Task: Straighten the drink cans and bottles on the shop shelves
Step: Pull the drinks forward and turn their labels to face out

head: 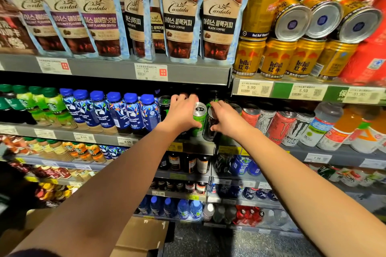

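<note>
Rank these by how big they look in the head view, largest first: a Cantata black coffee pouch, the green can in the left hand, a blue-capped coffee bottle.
1. Cantata black coffee pouch, clearly largest.
2. Blue-capped coffee bottle.
3. Green can, partly covered by the left hand.

Bottle and can look close in size; that order is unsure.

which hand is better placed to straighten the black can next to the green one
Right. The right hand already curls round the black can, while the left hand grips the green can beside it.

Two bare forearms, no watch or rings; left hand (181,111), right hand (224,119) ungloved
</note>
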The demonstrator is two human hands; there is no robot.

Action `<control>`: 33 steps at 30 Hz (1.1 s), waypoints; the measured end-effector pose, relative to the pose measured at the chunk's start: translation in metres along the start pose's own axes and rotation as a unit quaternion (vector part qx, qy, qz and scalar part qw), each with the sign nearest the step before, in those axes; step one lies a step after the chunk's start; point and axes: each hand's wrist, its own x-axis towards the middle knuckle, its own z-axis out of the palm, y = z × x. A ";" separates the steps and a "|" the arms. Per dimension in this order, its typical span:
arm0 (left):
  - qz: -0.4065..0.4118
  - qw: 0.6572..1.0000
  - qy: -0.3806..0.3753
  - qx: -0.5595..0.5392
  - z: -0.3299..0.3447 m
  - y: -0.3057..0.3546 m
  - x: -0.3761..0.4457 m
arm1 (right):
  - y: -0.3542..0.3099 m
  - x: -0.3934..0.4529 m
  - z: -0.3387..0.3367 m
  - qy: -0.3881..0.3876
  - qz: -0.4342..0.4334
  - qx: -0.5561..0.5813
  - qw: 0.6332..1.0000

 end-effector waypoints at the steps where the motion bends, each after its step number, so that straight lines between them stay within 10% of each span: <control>1: -0.003 1.000 0.002 -0.009 0.000 0.001 -0.002 | 0.001 0.000 0.001 -0.001 -0.004 -0.008 1.000; 20: -0.010 0.955 0.145 -0.260 0.001 0.020 -0.051 | 0.018 -0.042 -0.002 0.138 -0.039 0.149 0.978; 28: -0.160 0.802 0.248 -0.519 0.000 0.007 -0.100 | 0.010 -0.036 0.001 0.166 0.002 0.194 0.967; 33: -0.195 0.773 0.274 -0.539 -0.008 0.000 -0.118 | -0.007 -0.012 0.003 0.140 0.025 0.181 0.973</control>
